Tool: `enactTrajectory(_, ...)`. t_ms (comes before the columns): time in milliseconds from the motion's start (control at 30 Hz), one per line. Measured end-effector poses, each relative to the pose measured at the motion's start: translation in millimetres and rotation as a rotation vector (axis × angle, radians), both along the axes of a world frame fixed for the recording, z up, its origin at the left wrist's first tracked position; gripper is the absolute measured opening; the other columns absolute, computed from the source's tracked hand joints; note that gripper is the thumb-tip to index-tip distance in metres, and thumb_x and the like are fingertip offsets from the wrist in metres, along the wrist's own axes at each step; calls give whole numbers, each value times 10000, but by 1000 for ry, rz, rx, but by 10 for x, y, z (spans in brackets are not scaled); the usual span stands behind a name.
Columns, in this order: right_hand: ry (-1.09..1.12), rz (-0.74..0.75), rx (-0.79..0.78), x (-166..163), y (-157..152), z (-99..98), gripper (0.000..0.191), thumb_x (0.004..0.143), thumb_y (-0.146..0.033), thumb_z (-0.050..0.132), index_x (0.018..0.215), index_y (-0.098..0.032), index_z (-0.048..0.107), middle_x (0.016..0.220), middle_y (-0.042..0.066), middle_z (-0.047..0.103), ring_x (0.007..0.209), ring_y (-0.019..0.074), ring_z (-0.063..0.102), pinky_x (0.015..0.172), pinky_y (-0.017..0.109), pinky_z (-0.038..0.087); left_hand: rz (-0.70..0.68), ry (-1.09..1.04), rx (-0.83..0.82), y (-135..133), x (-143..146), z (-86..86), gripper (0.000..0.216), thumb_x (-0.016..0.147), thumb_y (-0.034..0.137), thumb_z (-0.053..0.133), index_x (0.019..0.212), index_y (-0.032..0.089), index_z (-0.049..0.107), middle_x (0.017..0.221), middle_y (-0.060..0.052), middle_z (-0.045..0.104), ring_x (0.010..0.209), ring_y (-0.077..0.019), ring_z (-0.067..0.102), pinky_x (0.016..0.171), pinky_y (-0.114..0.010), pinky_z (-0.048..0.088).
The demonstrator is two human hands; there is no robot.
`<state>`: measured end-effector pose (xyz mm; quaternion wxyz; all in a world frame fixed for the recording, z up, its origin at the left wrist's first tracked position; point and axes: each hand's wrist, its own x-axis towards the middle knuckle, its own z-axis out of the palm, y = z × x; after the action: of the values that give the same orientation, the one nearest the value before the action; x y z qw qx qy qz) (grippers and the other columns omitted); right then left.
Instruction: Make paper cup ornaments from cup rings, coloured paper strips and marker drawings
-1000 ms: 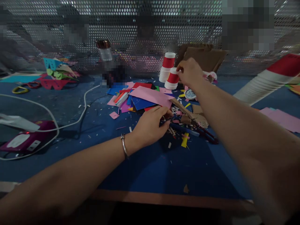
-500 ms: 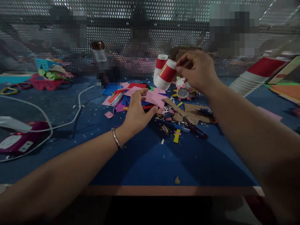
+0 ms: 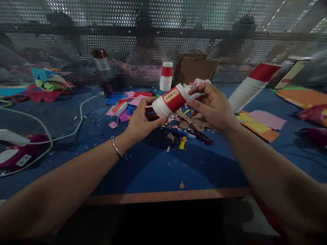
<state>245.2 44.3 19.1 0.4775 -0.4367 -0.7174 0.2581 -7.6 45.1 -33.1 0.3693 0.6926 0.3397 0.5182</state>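
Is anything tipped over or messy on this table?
Yes. A long stack of cups is tipped over at the right, and paper scraps litter the blue table. The left hand and right hand hold a paper cup sideways.

Blue table (image 3: 153,166) with paper scraps (image 3: 129,105), cable (image 3: 81,114), perhaps scissors (image 3: 202,137)

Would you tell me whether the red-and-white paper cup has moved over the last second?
Yes. The paper cup left its place beside the cup stack and came nearer, now tilted between the right hand and left hand.
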Motion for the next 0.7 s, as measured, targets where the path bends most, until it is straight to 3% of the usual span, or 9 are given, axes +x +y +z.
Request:
enactTrajectory(100,69,71,-114,-4,-24,-40,501,815,-528,851,1196,-309,610,1334,61,664,1017,245,714,692,348,646,-1,107,90,-31,-24,16,706,744,322,894,1330,226,511,1442,-149,637,1272,-271,685,1090,-480,614)
enactTrajectory(167,94,119,-171,-15,-37,-56,546,796,-540,868,1217,-306,611,1283,57,690,1047,251,719,754,360,656,-8,145,124,-51,-29,28,697,753,310,881,1343,226,520,1446,-150,633,1280,-276,679,1082,-477,618)
enactTrajectory(367,199,183,-239,-31,-38,-90,470,793,-506,860,1137,-286,626,1159,47,734,1060,252,732,826,382,658,-53,123,81,-75,-40,70,720,731,309,896,1329,246,500,1404,-130,632,1207,-262,719,1091,-484,618)
enactTrajectory(700,313,180,-359,-124,-78,-106,432,759,-452,864,1081,-288,627,1089,40,749,982,250,737,748,381,637,35,195,96,-146,-52,156,645,684,328,829,1205,275,452,1305,-79,581,1035,-215,690,815,-355,647)
